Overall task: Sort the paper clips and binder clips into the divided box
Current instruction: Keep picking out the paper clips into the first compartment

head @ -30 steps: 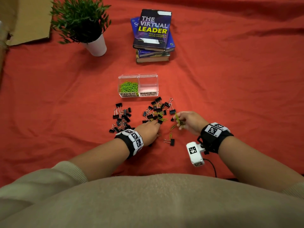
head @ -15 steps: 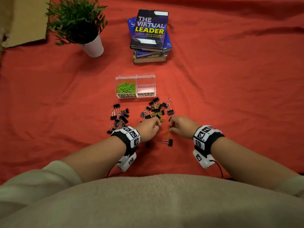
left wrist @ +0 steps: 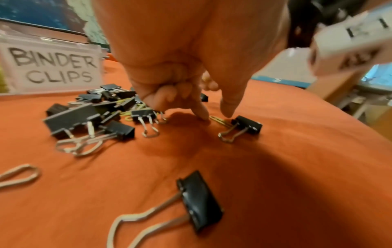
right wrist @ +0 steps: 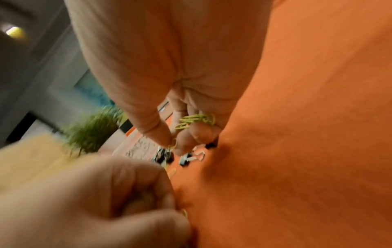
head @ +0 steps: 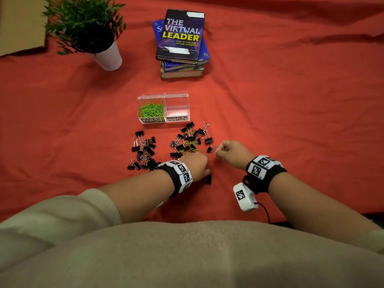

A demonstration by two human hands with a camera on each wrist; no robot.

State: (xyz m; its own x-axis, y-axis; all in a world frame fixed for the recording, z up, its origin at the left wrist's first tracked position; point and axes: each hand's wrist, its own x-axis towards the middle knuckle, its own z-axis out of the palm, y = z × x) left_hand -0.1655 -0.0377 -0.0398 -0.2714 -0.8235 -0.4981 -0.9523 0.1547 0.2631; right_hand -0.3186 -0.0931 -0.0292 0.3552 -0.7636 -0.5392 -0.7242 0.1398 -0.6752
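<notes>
The clear divided box (head: 138,110) sits mid-cloth; its PAPER CLIPS side holds green paper clips (head: 151,110), and its BINDER CLIPS side (left wrist: 55,67) looks empty. In front lie a pile of black binder clips (head: 143,150) and a mixed pile (head: 189,140) with green clips among them. My left hand (head: 195,163) reaches down, its index fingertip (left wrist: 202,115) and thumb pinching a green paper clip (left wrist: 219,120) next to a binder clip (left wrist: 247,127). My right hand (head: 220,152) holds several green paper clips (right wrist: 196,120) in curled fingers and pinches one more (right wrist: 173,143).
A lone binder clip (left wrist: 199,199) lies just behind my left hand. A potted plant (head: 83,28) and a stack of books (head: 180,42) stand at the back, cardboard (head: 18,23) at the far left. Red cloth (head: 291,121) covers the surface.
My right hand has lifted a paper clip from the cloth and moved forward to the mixed pile's right edge. My left hand has slid slightly right, down onto another clip.
</notes>
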